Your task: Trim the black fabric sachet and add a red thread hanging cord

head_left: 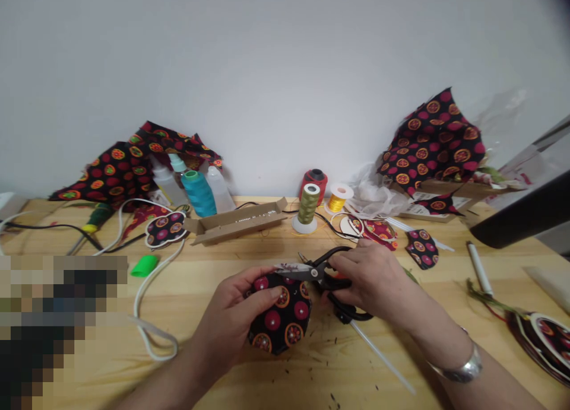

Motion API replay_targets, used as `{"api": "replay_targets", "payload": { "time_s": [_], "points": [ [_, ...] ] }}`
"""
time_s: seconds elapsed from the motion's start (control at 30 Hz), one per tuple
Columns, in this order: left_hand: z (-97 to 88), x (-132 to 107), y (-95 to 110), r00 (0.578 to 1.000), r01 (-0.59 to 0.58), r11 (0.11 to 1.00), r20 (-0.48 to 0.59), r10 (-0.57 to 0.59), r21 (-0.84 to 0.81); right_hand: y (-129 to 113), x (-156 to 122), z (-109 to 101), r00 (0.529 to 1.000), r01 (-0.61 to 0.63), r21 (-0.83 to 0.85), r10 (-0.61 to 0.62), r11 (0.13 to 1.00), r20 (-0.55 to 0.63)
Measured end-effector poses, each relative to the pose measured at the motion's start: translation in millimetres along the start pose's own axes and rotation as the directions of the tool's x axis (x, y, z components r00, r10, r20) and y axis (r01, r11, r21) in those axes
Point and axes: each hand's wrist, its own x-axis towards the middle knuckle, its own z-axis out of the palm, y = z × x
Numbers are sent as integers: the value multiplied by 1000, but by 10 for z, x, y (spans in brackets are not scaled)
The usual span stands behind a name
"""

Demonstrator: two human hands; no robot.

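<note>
My left hand (243, 303) pinches a roughly round piece of dark patterned fabric (285, 318), printed with red and orange circles, its thumb lying on top. In my right hand (369, 276) are black-handled scissors (314, 273), fingers through the loops. The scissor blades lie along the fabric's upper edge, close to my left fingertips. Under my right hand sits a dark object with a white stick (383, 356) reaching toward the front; what it is I cannot make out. Small dark scraps (333, 398) are scattered on the wood below the fabric.
Thread spools (307, 208) and a long cardboard box (240, 222) stand behind my hands. At the back left are bottles (220, 190) and draped fabric (116, 167). A white cable (142, 291) loops beside a green cap (145, 266). More fabric (436, 137) rises at right, near a black cylinder (521, 211).
</note>
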Motion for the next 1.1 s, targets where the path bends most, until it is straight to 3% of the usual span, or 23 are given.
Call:
{"api": "replay_targets", "payload": {
  "time_s": [0.27,0.4,0.63,0.87,0.97,1.1],
  "points": [
    [-90,72,-17,1000,-6,1000,11,6,-17,-96,23,83,993,-115,33,115,993,11],
    [-94,62,-22,1000,-15,1000,25,15,-6,-102,16,54,984,-162,82,155,983,88],
    [-79,26,-26,1000,25,1000,-2,-25,-13,-74,37,-16,944,-327,180,313,928,102],
    [-74,65,-35,999,-17,999,-36,18,38,-147,40,-64,961,-272,222,253,936,110],
    [-57,54,-24,997,-48,985,-57,59,167,-174,40,-2,957,-282,373,289,884,38],
    [-43,16,-36,995,-95,912,40,86,400,-238,40,95,946,-272,647,322,712,43]
  ]
}}
